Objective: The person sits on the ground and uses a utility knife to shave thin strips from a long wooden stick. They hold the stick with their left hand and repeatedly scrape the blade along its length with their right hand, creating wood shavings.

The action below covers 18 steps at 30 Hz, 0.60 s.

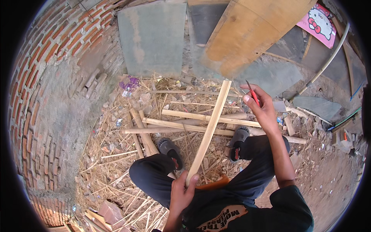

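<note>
My left hand [183,193] grips the lower end of a long, pale split-bamboo strip [209,133]. The strip slants up and away from my lap, its far end leaning to the right. To the right of that far end, my right hand [263,109] is closed around the red handle of a small knife [254,95]. Its short dark blade points up and to the left, apart from the bamboo. Between and beyond my shoes lie more split bamboo pieces [181,126], crossing over round poles [145,131].
Straw and shavings [116,174] litter the ground. A brick wall [42,116] rises on the left. Boards lean at the back: a grey-green panel [152,38], a brown wooden one [251,34] and a pink cartoon one [319,25]. Broken bricks [112,212] lie at the lower left.
</note>
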### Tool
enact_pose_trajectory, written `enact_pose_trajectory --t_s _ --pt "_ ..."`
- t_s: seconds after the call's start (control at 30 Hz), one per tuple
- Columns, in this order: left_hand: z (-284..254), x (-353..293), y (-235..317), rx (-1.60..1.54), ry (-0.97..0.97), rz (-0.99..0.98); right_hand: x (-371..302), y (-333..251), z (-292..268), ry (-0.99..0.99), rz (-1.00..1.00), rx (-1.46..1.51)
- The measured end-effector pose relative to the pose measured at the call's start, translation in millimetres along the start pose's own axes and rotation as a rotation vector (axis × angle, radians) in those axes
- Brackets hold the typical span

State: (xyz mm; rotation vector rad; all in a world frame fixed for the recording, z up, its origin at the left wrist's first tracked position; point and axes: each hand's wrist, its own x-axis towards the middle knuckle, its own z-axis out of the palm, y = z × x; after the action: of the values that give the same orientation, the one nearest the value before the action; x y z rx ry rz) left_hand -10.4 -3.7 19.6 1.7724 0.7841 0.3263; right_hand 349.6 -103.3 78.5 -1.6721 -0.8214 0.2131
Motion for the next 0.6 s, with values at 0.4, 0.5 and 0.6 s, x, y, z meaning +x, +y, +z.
enact_pose_trajectory --t_s 0.4,0.5,0.6 --pt "7.2 35.9 14.5 -0.076 -0.155 0.011 -16.9 -5.0 36.0 -0.348 0.353 0.406" --pt "7.3 41.8 13.8 -0.049 -0.139 0.105 -19.7 -3.4 36.3 -0.258 0.364 0.416" --pt "-1.1 42.4 16.6 -0.055 -0.140 0.096 -17.5 -4.5 33.1 -0.155 0.388 0.430"
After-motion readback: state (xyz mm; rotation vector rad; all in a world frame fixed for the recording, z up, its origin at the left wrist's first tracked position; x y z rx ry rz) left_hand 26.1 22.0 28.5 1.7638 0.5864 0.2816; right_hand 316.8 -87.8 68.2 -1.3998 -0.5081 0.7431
